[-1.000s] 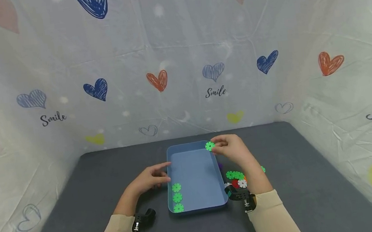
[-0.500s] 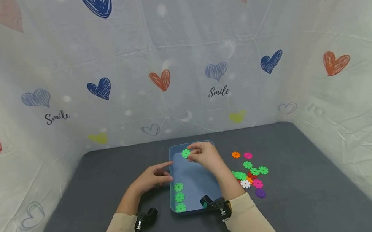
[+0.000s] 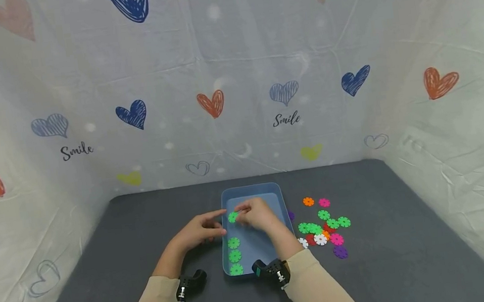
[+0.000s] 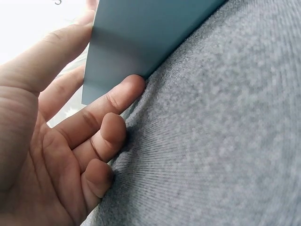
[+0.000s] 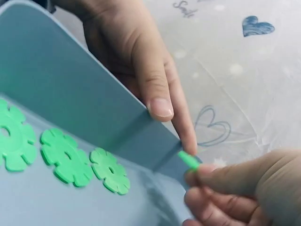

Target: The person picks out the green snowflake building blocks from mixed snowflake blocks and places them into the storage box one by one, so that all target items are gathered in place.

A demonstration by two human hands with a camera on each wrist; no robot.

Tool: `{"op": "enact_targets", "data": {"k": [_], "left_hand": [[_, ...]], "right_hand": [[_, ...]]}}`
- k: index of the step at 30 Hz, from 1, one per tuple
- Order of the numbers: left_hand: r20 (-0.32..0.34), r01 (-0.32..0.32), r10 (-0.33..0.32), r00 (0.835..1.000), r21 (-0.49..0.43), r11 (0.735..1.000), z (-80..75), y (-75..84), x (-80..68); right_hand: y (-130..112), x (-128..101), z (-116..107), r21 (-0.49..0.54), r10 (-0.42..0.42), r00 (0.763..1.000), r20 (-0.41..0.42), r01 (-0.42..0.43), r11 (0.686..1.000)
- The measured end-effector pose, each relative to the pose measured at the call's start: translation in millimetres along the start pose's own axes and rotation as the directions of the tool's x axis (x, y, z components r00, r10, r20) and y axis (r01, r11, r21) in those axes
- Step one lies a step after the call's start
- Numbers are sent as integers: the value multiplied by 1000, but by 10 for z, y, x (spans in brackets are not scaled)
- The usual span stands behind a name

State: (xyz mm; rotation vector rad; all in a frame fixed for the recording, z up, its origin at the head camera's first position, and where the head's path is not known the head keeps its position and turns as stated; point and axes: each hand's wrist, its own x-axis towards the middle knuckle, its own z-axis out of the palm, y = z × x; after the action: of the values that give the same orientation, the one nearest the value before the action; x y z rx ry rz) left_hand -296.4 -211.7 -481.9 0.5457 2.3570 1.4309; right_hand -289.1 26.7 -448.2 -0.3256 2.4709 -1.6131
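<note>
Head view, step in hand: right hand carries a green flower-shaped plastic disc low over the shallow light-blue plastic tray, at the far end of a row of three green discs lying flat along the tray's left wall.
Right grip: fingertips pinched on the disc's edge; in the right wrist view the disc shows edge-on, a thin sliver between thumb and finger.
Left grip: left hand lies on the dark grey fabric counter with its fingers nearly straight against the outside of the tray's left wall, holding nothing; the left wrist view shows fingertips touching the wall's lower corner.
Next move, as I judge it: lower the disc flat in line with the row, just beyond the farthest piece, then let go without nudging the others.
Materials and shapes: discs are thin, stiff, notched like gears with a centre hole; tray smooth, matte, round-cornered; counter cloth finely ribbed.
Loose pile: green, pink, orange, white, red and purple discs on the counter right of the tray.
</note>
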Motion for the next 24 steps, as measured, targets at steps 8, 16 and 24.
{"op": "enact_targets", "data": {"k": [8, 16, 24], "left_hand": [[17, -2, 2, 1000, -19, 1000, 2, -9, 8], [22, 4, -4, 1000, -19, 1000, 0, -10, 18], [10, 3, -3, 1000, -12, 1000, -6, -6, 17]], "right_hand": [[165, 37, 65, -56, 23, 996, 89, -18, 998], [152, 40, 104, -237, 3, 994, 109, 23, 971], [156, 53, 104, -278, -47, 991, 125, 81, 957]]}}
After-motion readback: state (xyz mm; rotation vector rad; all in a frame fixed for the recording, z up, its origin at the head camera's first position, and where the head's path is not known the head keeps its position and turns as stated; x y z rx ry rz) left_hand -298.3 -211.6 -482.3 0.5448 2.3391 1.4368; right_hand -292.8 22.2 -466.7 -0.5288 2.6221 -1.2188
